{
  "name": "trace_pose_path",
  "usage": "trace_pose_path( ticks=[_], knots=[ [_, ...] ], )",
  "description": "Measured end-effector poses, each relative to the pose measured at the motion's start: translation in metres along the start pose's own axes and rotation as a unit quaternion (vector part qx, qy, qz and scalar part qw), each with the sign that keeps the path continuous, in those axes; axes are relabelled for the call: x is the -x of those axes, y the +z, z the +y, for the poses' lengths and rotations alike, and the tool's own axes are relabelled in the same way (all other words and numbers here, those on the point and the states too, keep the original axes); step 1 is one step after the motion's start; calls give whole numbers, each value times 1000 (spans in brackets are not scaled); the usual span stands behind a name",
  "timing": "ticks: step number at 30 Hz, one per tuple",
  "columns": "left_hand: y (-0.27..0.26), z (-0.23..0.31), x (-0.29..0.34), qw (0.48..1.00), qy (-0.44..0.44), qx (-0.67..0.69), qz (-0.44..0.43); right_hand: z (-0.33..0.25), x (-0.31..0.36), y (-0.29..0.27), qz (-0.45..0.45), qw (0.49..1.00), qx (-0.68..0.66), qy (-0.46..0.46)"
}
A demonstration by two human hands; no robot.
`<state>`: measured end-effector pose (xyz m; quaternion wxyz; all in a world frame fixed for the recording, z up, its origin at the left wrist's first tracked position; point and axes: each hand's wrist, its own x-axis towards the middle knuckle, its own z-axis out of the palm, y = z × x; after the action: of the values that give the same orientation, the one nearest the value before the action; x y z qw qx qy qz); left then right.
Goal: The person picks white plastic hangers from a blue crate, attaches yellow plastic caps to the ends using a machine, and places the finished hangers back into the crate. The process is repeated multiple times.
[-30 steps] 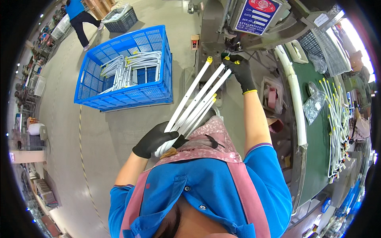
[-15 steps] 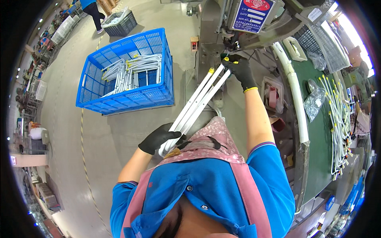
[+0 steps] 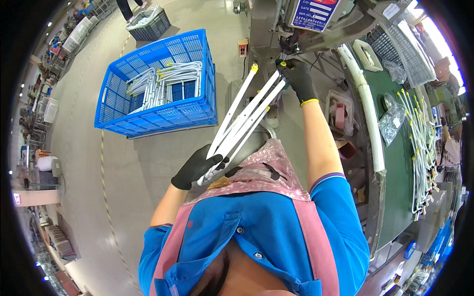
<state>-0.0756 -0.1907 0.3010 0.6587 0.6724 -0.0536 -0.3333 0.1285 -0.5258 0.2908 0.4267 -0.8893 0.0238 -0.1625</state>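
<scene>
Black gloves cover both hands. My left hand (image 3: 200, 166) is closed around the lower, bent ends of several white metal tubes (image 3: 245, 117) in front of my apron. The tubes fan out upward and away, with yellow caps at their far ends. My right hand (image 3: 297, 80) grips one tube near its yellow-capped end, right below the working head of a grey machine (image 3: 340, 39); its fingertips are partly hidden. A capped tube to the left stands apart from the right hand.
At the left, a blue plastic crate (image 3: 163, 121) holds more white tubes. Behind it sits a dark grey basket (image 3: 150, 27). On the right, a green worktop (image 3: 395, 197) carries a pile of yellow-capped tubes (image 3: 419, 158) and a clear plastic bag (image 3: 392, 123). A bin (image 3: 340, 111) stands under the machine.
The tubes have spread apart, the leftmost swinging left and a lower one showing separately at right. My right hand has moved slightly toward the machine; the left hand keeps its hold.
</scene>
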Motion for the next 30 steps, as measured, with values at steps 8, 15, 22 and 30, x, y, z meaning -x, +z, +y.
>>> trace_pose_path(
  ticks=[8,15,22,30],
  knots=[
    [-12,22,15,999,-19,-5,43,11,-6,4,-2,999,-35,4],
    [5,-18,-2,990,-14,-133,39,17,16,12,33,999,-7,-16],
    [9,-6,7,994,-29,-76,73,31,23,-2,-50,987,-153,-9],
    [14,-5,4,995,-45,-56,75,74,40,-4,-45,993,-85,71]
  ],
)
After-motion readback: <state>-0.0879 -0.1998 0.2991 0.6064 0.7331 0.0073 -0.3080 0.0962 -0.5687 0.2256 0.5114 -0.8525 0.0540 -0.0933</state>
